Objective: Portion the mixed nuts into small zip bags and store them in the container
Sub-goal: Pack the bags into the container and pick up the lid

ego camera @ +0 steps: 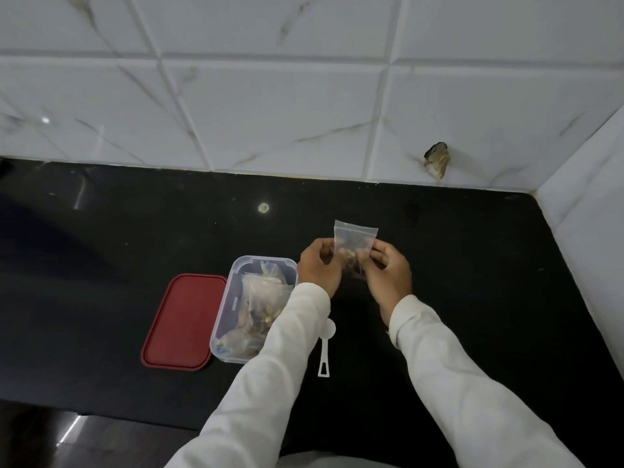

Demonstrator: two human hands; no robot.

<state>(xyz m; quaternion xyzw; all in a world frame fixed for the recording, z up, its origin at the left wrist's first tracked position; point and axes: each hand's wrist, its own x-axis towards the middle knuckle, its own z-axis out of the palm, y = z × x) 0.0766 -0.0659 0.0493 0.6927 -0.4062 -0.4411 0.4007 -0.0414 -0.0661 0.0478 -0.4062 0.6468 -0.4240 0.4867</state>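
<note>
On the black desk (101, 265) the red lid (182, 319) lies off, touching the open container (227, 309), which holds several filled bags (263, 298). Rightward, the left hand (319, 268) and right hand (388, 275) together pinch another zip bag (354, 233) of nuts, likely sealing it; stowing and lidding remain.

One small zip bag (354, 234) with nuts, between two hands, the left hand (317, 265) and the right hand (385, 275). One clear plastic container (233, 298) at eight o'clock from it, holding several filled bags (265, 288), too overlapped to count. One red lid (182, 320) at nine o'clock of the container. One white scoop (325, 352) at six o'clock of the held bag.
</note>
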